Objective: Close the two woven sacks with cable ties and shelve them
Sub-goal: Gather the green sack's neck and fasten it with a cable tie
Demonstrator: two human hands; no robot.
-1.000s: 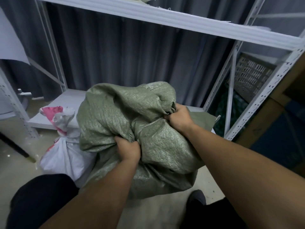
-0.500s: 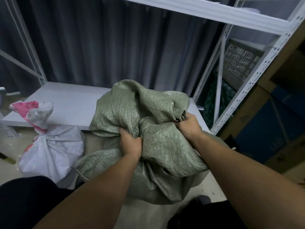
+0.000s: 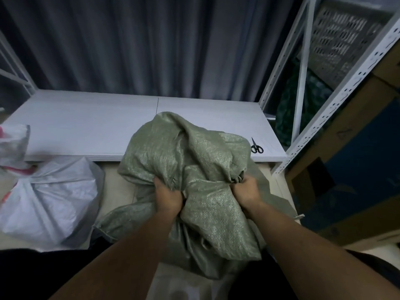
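We clench left hand [image 3: 170,197] and right hand [image 3: 246,191] on bunched folds of the green sack [image 3: 194,161], judged soft, bulky, best grasped by gathered cloth

A low white shelf [image 3: 86,126] stood over pale floor [image 3: 115,185]. Behind it hung dark grey curtains [image 3: 140,44]. At its right rose a perforated white upright [image 3: 336,99], cardboard boxes [image 3: 357,109] beyond. Light was dim.

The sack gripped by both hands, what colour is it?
Olive green sack with a slightly shiny woven texture; head view.
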